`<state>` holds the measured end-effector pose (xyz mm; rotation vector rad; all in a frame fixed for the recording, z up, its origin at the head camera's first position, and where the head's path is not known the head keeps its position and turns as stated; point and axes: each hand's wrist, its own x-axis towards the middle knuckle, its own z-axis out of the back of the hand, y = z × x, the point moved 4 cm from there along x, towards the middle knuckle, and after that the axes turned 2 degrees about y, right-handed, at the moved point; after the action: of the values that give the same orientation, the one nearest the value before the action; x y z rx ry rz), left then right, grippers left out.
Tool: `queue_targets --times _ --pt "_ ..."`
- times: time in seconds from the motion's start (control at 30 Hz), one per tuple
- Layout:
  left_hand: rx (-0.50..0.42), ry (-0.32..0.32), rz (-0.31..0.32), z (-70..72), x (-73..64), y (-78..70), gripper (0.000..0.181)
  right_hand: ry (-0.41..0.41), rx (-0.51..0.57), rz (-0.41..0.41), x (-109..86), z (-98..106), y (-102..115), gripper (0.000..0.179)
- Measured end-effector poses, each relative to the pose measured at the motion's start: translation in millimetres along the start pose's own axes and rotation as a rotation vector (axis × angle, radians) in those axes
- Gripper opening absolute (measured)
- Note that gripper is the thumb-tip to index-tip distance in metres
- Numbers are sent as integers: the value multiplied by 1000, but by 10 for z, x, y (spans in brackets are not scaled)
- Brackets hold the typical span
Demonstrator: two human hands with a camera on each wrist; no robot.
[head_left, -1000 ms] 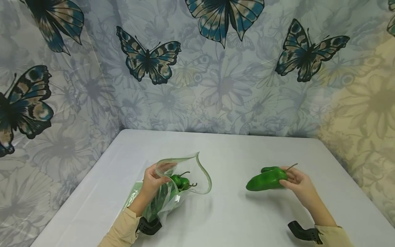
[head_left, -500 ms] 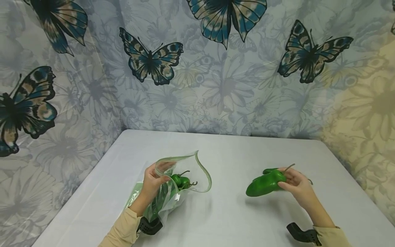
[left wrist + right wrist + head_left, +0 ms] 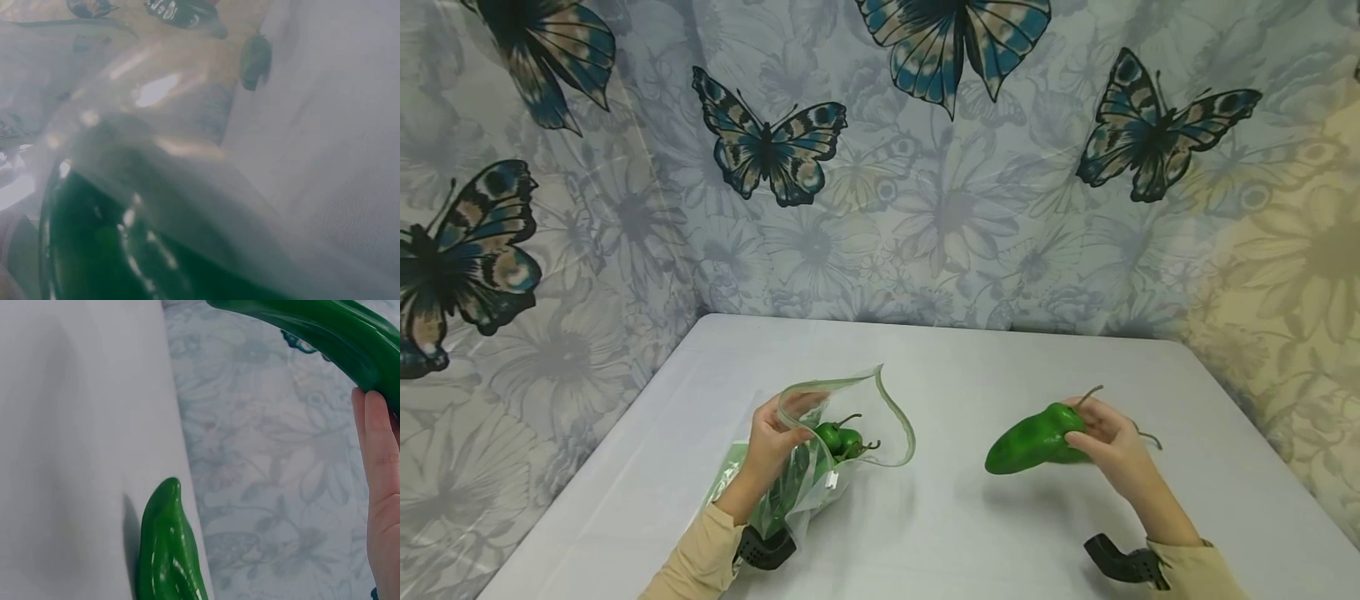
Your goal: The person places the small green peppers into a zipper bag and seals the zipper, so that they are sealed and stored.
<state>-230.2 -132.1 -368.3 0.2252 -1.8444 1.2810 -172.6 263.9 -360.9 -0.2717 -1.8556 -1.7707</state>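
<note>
My left hand (image 3: 771, 442) grips the rim of a clear zip bag (image 3: 816, 502), its mouth spread wide toward the right. Inside are green peppers (image 3: 850, 446) with their stems toward the opening; through the blurred film they fill the lower left wrist view. My right hand (image 3: 1108, 442) pinches a long green pepper (image 3: 1028, 443) near its stem end, above the table. Behind it a second green pepper (image 3: 1072, 456) is mostly hidden, its stem showing past the wrist. The right wrist view shows this other pepper (image 3: 167, 550) lying on the table, apart from the held one.
The white table (image 3: 955, 375) runs back to a butterfly-print cloth wall (image 3: 955, 217). Black wrist mounts (image 3: 766, 550) hang below both cuffs. Bag film spreads on the table beneath the left forearm.
My right hand has shifted left with the pepper, which now hides most of the second one on the table. My left hand and the bag stay about where they were.
</note>
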Motion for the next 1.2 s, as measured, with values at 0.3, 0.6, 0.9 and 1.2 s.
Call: queue_targets --times 0.3,0.6,0.9,1.2 --pt "-2 -8 12 10 -2 16 44 79 52 59 143 -134 4 42" --pt "-9 32 -4 -9 14 32 43 69 75 89 272 -215 24 42" --pt "11 27 -31 5 18 1 48 61 145 112 458 -399 40 37" --pt "-5 28 -34 16 14 16 44 58 228 134 540 -494 40 33"
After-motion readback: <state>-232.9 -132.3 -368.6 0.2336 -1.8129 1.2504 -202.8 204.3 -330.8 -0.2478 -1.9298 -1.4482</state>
